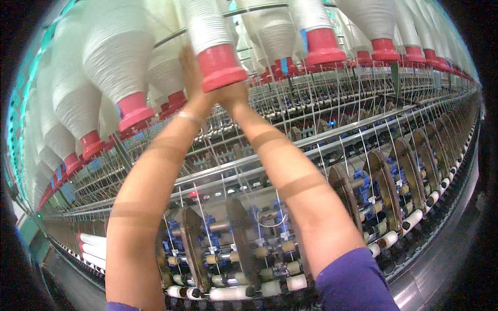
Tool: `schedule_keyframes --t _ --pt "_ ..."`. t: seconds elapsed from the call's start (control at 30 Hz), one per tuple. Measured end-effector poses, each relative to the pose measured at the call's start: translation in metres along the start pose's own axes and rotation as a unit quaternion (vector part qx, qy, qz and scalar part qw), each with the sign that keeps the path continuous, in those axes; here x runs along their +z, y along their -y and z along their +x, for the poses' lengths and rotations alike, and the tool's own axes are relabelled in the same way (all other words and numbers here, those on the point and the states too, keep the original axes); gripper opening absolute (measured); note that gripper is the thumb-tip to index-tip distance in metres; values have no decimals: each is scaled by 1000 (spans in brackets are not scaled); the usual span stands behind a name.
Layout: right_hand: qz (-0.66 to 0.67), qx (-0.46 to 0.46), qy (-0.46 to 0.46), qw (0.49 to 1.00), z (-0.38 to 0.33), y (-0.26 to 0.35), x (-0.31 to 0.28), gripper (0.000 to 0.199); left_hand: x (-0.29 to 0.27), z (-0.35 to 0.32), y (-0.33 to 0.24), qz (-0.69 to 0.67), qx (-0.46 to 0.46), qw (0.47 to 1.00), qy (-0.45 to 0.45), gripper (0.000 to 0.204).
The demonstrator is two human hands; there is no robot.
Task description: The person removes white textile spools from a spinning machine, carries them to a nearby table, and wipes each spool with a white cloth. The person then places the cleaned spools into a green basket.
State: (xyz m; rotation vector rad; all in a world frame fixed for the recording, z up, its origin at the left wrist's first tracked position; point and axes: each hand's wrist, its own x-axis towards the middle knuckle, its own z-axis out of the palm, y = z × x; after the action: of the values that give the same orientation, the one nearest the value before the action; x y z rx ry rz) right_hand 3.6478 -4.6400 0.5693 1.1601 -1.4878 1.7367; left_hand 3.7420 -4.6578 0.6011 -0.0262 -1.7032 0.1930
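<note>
At red-based bobbin (pixel 222 65) | hands (pixel 234 95) raised, partly hidden | spread, contact unclear

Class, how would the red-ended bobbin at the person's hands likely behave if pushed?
The bobbin appears to hang red end down, so it would probably swing or turn rather than roll. That smooth, evenly shaped end suggests a stiff core, unlikely to flop. Its thread is wound thinner than on the fat bobbin to the left, so it is probably lighter.
</note>
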Motion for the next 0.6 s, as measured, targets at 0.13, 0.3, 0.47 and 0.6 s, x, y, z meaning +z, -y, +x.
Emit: schedule_keyframes --t 0.13,0.3,0.47,0.6 --pt "85 90 31 992 -8 8 -4 81 6 81 3 164 120 974 -99 52" --pt "-76 49 -16 996 -15 12 -14 65 -19 138 -10 256 104 950 145 33" --pt "-96 23 -78 992 -12 1 5 59 -30 160 11 292 265 897 202 27" --pt "-2 26 -42 999 -4 -13 6 63 -40 167 22 184 175 943 213 22"
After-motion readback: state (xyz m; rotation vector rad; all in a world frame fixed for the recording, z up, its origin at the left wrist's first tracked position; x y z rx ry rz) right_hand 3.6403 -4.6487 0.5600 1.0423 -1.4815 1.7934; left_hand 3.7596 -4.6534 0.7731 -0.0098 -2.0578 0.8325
